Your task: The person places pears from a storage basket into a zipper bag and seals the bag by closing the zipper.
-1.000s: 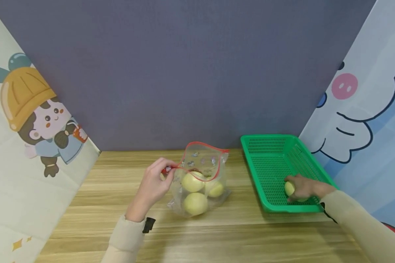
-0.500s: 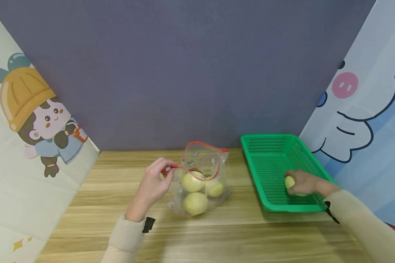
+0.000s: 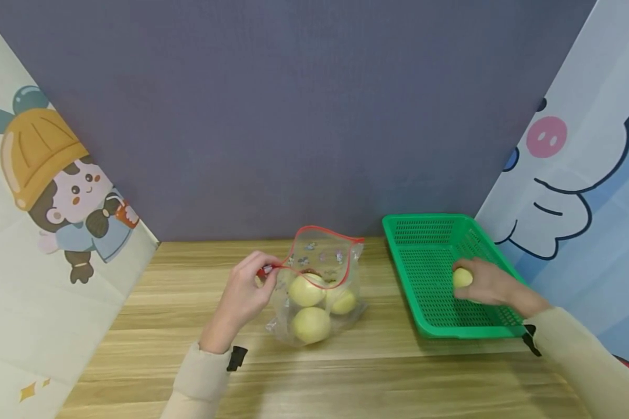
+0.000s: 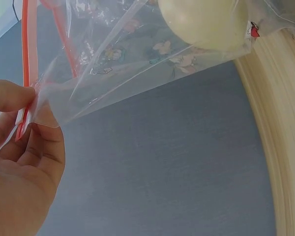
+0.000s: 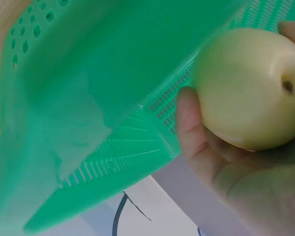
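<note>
My left hand [image 3: 245,291] pinches the red zip edge of a clear zip-top bag [image 3: 321,247] between thumb and fingers at its left corner. The bag's mouth gapes, and a small floral print shows on its plastic. Inside it are three pale yellow apples [image 3: 311,325]. In the left wrist view, the thumb [image 4: 12,96] presses on the red strip of the bag [image 4: 113,88]. My right hand [image 3: 486,284] grips another yellow apple [image 3: 462,277] over the green basket [image 3: 406,279]. The right wrist view shows fingers curled round this apple [image 5: 246,91], its dimple facing the camera.
The basket stands at the right of the wooden table [image 3: 188,302], with slotted floor and walls. Behind the table rises a dark grey panel [image 3: 314,116]. Cartoon-printed sheets border the left and right sides.
My right hand has lifted slightly within the basket with the apple in its grip. The left hand and the bag have stayed in place.
</note>
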`<action>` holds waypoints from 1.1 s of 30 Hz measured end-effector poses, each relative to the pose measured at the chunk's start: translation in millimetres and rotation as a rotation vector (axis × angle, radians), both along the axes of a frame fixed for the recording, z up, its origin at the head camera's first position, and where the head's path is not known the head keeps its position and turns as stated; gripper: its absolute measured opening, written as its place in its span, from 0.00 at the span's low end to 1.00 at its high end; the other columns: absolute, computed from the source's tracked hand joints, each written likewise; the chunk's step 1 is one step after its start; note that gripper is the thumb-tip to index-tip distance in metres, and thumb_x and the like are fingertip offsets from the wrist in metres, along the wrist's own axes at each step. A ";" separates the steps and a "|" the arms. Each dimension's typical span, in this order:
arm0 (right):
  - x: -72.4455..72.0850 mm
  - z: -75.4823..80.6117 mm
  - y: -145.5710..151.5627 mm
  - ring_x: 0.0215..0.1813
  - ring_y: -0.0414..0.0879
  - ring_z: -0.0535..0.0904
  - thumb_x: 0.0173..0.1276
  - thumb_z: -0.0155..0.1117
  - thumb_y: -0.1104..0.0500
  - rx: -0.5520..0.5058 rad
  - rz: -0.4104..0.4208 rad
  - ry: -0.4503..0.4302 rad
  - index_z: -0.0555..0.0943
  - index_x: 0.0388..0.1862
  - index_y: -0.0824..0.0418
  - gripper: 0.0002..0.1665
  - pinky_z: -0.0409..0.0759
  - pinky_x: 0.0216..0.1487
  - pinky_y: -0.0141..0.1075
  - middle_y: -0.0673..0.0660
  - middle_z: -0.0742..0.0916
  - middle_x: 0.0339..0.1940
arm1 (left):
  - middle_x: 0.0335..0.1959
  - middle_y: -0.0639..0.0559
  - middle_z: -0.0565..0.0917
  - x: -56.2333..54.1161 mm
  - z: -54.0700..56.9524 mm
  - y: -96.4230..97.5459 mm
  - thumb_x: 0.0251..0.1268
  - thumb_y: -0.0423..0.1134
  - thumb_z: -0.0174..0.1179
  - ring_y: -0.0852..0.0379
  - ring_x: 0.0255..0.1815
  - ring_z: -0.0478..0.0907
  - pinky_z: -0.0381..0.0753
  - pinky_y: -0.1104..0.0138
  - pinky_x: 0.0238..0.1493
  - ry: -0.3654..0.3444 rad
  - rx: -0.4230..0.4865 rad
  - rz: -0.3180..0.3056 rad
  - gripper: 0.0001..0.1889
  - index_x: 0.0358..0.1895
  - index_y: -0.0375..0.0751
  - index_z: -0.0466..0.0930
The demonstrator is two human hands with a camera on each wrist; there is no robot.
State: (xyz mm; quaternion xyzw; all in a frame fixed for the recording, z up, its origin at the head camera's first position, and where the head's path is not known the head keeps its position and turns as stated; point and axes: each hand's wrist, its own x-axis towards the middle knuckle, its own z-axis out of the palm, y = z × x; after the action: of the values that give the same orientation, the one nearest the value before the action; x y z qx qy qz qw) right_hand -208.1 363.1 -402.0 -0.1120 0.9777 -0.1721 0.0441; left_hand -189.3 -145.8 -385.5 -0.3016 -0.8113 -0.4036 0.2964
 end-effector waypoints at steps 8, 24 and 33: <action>-0.4 12.1 -7.4 0.34 0.48 0.73 0.59 0.67 0.53 -0.072 -0.030 0.069 0.76 0.62 0.67 0.33 0.74 0.27 0.40 0.68 0.81 0.50 | 0.33 0.53 0.82 -0.1 0.8 -0.5 0.57 0.19 0.66 0.60 0.31 0.75 0.78 0.68 0.28 0.021 0.011 -0.004 0.11 0.38 0.37 0.85; 5.3 32.5 -27.0 0.33 0.48 0.74 0.66 0.68 0.51 -0.169 -0.025 0.133 0.79 0.60 0.61 0.26 0.73 0.29 0.41 0.61 0.83 0.46 | 0.33 0.52 0.83 0.6 0.5 -1.2 0.57 0.19 0.66 0.60 0.31 0.75 0.80 0.64 0.27 0.032 0.017 -0.012 0.11 0.38 0.36 0.85; 10.2 40.1 -46.6 0.33 0.49 0.74 0.67 0.68 0.53 -0.210 0.012 0.180 0.79 0.58 0.60 0.24 0.73 0.29 0.42 0.60 0.83 0.47 | 0.33 0.52 0.82 0.2 -0.6 -0.9 0.56 0.18 0.66 0.60 0.31 0.76 0.79 0.67 0.28 0.041 0.019 -0.015 0.11 0.38 0.36 0.84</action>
State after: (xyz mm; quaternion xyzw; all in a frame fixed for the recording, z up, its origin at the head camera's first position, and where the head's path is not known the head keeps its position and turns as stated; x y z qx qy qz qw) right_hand -197.9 316.5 -361.9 -0.1369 0.9536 -0.2625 -0.0547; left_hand -189.1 -146.7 -386.1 -0.3129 -0.7991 -0.4072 0.3127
